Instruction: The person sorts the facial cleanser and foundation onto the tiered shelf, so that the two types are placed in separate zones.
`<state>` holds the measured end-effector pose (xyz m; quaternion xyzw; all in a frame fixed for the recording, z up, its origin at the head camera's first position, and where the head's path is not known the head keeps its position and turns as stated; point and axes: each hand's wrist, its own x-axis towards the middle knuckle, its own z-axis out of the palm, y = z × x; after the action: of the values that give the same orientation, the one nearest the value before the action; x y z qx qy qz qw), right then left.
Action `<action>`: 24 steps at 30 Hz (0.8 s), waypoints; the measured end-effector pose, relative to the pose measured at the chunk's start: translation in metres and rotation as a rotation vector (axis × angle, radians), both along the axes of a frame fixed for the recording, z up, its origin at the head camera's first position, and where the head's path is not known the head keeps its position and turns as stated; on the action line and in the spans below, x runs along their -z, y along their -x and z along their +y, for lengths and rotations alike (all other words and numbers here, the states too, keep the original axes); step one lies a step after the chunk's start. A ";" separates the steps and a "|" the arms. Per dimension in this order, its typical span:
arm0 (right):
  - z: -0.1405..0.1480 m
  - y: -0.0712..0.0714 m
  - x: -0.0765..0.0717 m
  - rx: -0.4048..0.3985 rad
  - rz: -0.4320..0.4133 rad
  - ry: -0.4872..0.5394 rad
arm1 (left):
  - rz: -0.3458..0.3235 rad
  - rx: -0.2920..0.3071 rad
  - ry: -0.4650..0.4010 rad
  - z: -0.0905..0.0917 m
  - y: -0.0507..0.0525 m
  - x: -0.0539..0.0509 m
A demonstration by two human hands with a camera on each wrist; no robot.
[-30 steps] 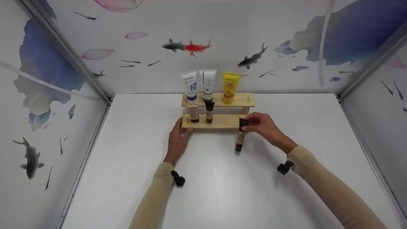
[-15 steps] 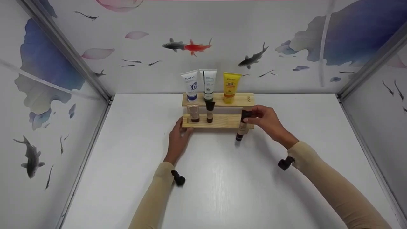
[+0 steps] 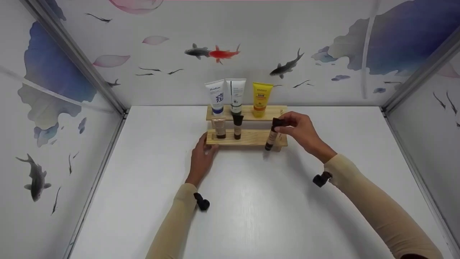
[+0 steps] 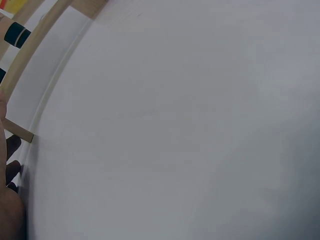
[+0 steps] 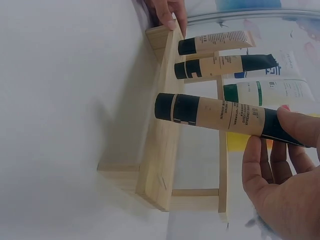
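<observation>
My right hand (image 3: 301,132) pinches the black top end of a beige-and-black cosmetic tube (image 5: 225,116). The tube hangs tilted over the right part of a two-tier wooden rack's lower shelf (image 3: 253,137), dark cap downward. With my left hand (image 3: 202,158) I grip the left end of that shelf, thumb at its front edge. On the lower shelf stand a beige tube (image 3: 220,128) and a slim black-topped tube (image 3: 237,126). The upper shelf (image 3: 276,112) carries a white-and-blue tube (image 3: 215,96), a white-and-green tube (image 3: 236,95) and a yellow tube (image 3: 261,99).
The rack stands on a white table (image 3: 233,208), close to the back wall (image 3: 251,32) printed with fish and petals. Side panels with metal corner posts (image 3: 90,68) bound the table at left and right.
My right hand has carried the slim tube away from me, from in front of the rack to over the lower shelf's right part. My left hand has stayed on the rack.
</observation>
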<state>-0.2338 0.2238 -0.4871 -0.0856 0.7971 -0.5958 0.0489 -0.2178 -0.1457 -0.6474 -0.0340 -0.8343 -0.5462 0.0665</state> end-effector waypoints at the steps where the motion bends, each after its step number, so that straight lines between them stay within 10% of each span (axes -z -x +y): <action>1: -0.001 0.001 -0.001 -0.001 0.001 0.002 | -0.001 0.000 0.001 0.000 0.000 0.000; 24: -0.027 0.018 -0.002 -0.039 0.039 0.028 | -0.010 -0.006 0.009 0.000 0.000 0.000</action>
<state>-0.2516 0.1972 -0.4851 -0.1132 0.7877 -0.6040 0.0437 -0.2176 -0.1453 -0.6475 -0.0289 -0.8372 -0.5424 0.0637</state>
